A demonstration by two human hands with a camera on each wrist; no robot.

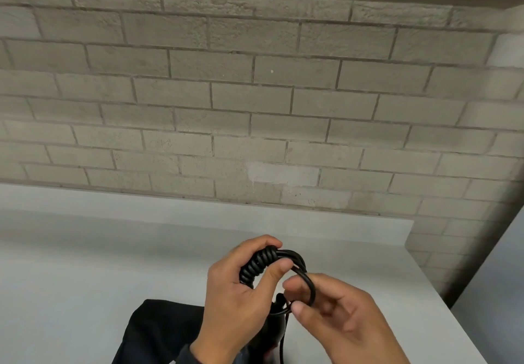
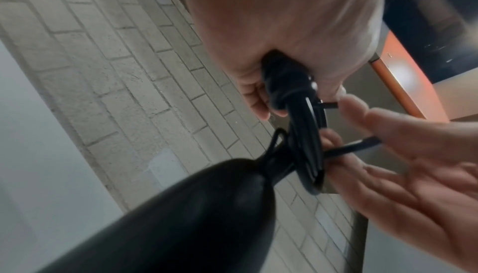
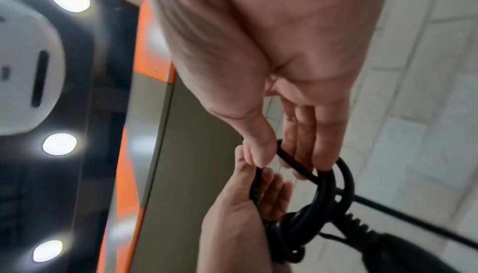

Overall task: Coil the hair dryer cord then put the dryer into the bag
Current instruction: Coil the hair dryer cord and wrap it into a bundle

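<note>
My left hand (image 1: 271, 258) grips a bundle of coiled black cord (image 1: 255, 267), its thumb pressing on the wraps. Beside it, my right hand (image 1: 297, 297) pinches a loose loop of the cord (image 1: 311, 287) between thumb and fingers. The black hair dryer (image 1: 276, 325) hangs below both hands, mostly hidden by them. In the left wrist view the dryer body (image 2: 181, 216) fills the lower part, with the cord (image 2: 302, 134) running up into my fist. In the right wrist view the cord loop (image 3: 333, 185) curves under my fingertips. A black bag (image 1: 158, 332) lies on the table beneath my left forearm.
A pale grey table (image 1: 113, 250) runs back to a grey brick wall (image 1: 255, 108). The table's right edge (image 1: 442, 292) drops off beside my right hand. A stretch of cord (image 3: 413, 218) trails away from the dryer.
</note>
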